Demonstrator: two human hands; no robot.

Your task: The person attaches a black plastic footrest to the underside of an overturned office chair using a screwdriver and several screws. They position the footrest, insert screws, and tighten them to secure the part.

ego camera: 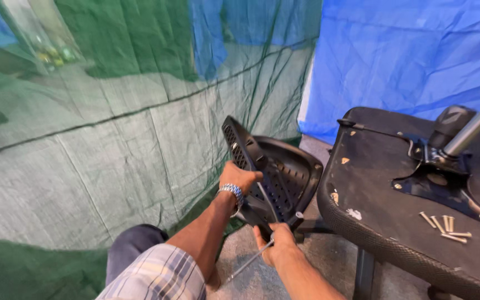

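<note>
The left hand point(239, 176) is closed over the upper edge of a black perforated plastic chair backrest shell point(276, 178), held tilted above the floor. The right hand point(276, 244), just below it at the shell's lower bracket, is wrapped around a slim metal hex key point(248, 262). The shell appears rigid, light and smooth; its edges and slots look like the surest grip. To the right, an upturned black mesh chair seat point(384, 211) carries loose silver bolts point(445, 226) beside its black mounting plate point(445, 186).
</note>
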